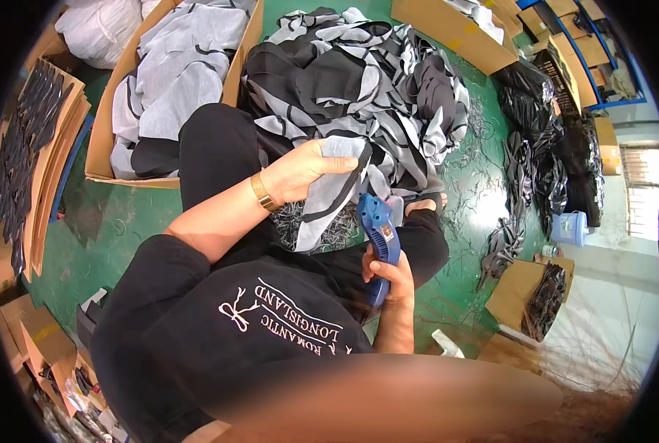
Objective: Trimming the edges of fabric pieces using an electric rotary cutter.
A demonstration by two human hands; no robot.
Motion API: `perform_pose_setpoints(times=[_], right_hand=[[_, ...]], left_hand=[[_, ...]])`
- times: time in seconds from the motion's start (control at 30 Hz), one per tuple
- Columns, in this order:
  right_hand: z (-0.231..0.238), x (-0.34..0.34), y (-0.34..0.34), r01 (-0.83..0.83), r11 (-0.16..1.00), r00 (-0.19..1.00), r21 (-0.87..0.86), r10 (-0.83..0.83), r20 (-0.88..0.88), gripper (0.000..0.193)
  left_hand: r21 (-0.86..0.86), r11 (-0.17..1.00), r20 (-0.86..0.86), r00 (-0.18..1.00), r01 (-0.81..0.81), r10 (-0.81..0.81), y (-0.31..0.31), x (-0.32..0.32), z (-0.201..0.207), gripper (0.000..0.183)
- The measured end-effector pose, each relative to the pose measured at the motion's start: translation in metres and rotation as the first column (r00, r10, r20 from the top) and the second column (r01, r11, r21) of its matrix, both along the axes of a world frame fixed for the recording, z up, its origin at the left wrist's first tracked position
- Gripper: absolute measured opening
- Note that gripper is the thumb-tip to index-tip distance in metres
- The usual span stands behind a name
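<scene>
My left hand, with a gold band on the wrist, pinches a grey cloth piece with black edging between thumb and fingers. The piece hangs down over my lap. My right hand is wrapped round the handle of a blue handheld power trimmer. Its head points up and away from me, close to the right side of the cloth; I cannot tell whether they touch. Just beyond both hands lies a big heap of grey and black cloth pieces.
A cardboard box of grey cloth stands at the far left, another box at the far right. Thread scraps litter the green floor. Black plastic bags, a light blue bucket and a smaller box line the right side.
</scene>
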State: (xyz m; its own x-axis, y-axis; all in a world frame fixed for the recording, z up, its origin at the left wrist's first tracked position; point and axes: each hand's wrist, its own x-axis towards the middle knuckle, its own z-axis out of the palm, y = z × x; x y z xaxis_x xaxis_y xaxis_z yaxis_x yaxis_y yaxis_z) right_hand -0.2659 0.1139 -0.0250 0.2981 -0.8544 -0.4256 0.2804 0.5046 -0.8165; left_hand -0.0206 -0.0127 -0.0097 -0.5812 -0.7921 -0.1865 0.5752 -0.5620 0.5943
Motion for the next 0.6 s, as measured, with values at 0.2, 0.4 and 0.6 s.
perform_pose_setpoints(times=[0.2, 0.4, 0.6], right_hand=[[0.001, 0.006, -0.002, 0.002, 1.000, 0.995, 0.026, -0.005, 0.102, 0.034], [0.002, 0.015, -0.002, 0.040, 0.998, 0.988, 0.039, -0.046, 0.146, 0.036], [-0.003, 0.017, -0.005, 0.107, 0.993, 0.949, 0.056, -0.119, 0.291, 0.034]], left_hand=[[-0.047, 0.999, -0.013, 1.000, 0.016, -0.016, 0.005, -0.005, 0.000, 0.028], [-0.029, 0.999, -0.012, 0.999, 0.038, -0.038, 0.009, -0.009, -0.004, 0.037], [-0.183, 0.982, 0.111, 0.993, 0.053, -0.033, 0.016, -0.013, -0.001, 0.041]])
